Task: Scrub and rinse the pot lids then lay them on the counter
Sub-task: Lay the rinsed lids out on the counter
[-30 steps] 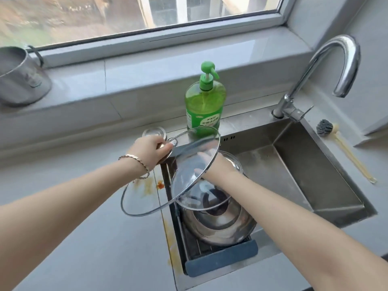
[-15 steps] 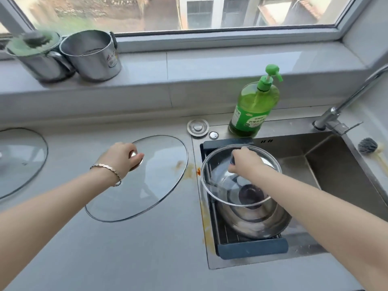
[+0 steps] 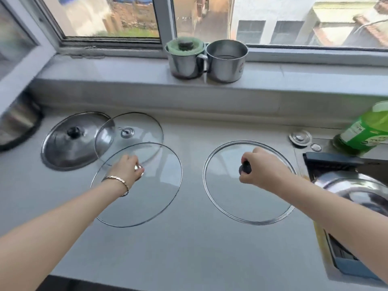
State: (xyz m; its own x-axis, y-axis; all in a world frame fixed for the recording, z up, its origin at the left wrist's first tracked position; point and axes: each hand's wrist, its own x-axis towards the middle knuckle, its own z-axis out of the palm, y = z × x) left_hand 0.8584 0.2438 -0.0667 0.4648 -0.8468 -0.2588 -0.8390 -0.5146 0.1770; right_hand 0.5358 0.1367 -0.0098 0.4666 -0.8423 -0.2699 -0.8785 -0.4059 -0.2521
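A: Item one?
B: Large glass lid (image 3: 147, 198), knob up, on the counter (image 3: 189, 238); left hand (image 3: 126, 169) pinches its knob.
A: Item two?
B: Steel-rimmed lid (image 3: 241, 198), knob up, flat, just right of item one; right hand (image 3: 262, 171) grips its black knob.

One wide-angle camera, worn on the person's head, is looking forward and steeply down across the counter (image 3: 189, 244) toward the window (image 3: 210, 17). It is sitting close above the counter, and the sink (image 3: 333, 277) is being cropped by the right edge.
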